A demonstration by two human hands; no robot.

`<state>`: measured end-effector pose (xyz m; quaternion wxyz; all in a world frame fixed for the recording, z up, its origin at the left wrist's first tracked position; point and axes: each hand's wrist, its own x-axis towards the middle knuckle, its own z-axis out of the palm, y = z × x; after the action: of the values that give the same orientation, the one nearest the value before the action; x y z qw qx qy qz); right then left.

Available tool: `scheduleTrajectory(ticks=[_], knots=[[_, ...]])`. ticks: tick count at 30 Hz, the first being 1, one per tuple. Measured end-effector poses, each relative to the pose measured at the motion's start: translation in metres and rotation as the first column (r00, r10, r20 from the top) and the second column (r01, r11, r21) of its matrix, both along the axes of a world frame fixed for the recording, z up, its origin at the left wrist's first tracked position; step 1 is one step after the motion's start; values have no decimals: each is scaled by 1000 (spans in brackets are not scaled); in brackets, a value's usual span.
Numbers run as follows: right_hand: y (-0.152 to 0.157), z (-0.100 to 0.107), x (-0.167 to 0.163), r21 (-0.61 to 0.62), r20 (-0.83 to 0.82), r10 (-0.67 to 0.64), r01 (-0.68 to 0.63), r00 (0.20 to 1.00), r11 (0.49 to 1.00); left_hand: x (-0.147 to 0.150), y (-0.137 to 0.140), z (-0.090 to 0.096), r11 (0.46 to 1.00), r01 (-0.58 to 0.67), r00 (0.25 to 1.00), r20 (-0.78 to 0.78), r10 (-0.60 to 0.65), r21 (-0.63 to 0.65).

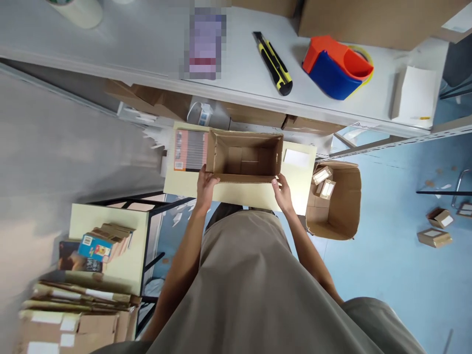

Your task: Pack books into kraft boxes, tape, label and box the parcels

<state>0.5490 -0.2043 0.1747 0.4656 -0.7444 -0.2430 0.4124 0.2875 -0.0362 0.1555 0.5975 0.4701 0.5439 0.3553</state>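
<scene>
A person is standing at a narrow pale-yellow tabletop, and both bare hands are gripping an open-topped, rectangular brown cardboard box. The box is sitting on the middle of the tabletop, its opening facing up and its inside showing bare cardboard. The left hand is curling around the near left corner, with the thumb lying by the near edge. The right hand is holding the near right corner, its thumb also resting by that edge.

Left of the box, a flat orange, grey and black printed item is lying just beside it; to the right, a flat white paper rectangle is resting. Beyond, a yellow-and-black utility knife and an orange-and-blue tape dispenser are lying on a long white shelf. A large brown carton holding small boxes is standing beside the tabletop's right end.
</scene>
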Motion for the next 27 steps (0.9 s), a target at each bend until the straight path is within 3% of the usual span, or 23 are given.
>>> scheduleTrajectory(ticks=[6, 11, 15, 16, 18, 20, 22, 24, 27], knots=[[-14, -2, 2, -1, 126, -28, 28, 992, 1000, -6, 0, -2, 1000, -22, 1000, -8, 22, -6], [-10, 34, -3, 133, 440, -155, 106, 885, 985, -39, 33, 1, 1000, -3, 1000, 16, 3, 10], [14, 84, -51, 263, 689, -221, 47, 691, 964, -87, 77, -17, 999, -32, 996, -84, 32, 2], [23, 92, -71, 276, 714, -197, -11, 672, 961, -100, 89, -24, 999, -52, 992, -117, 51, -3], [45, 98, -119, 271, 702, -61, -186, 710, 944, -126, 113, -43, 995, -97, 978, -190, 90, -29], [74, 84, -170, 249, 603, 155, -369, 783, 895, -147, 135, -64, 989, -135, 957, -267, 112, -67], [112, 52, -214, 217, 460, 328, -463, 825, 859, -162, 157, -84, 986, -138, 936, -337, 99, -94], [157, 8, -243, 129, 329, 391, -451, 860, 883, -171, 177, -103, 993, -71, 911, -411, 26, -95], [224, -59, -258, -132, 229, 277, -252, 933, 959, -175, 198, -126, 994, 70, 863, -494, -104, -87]])
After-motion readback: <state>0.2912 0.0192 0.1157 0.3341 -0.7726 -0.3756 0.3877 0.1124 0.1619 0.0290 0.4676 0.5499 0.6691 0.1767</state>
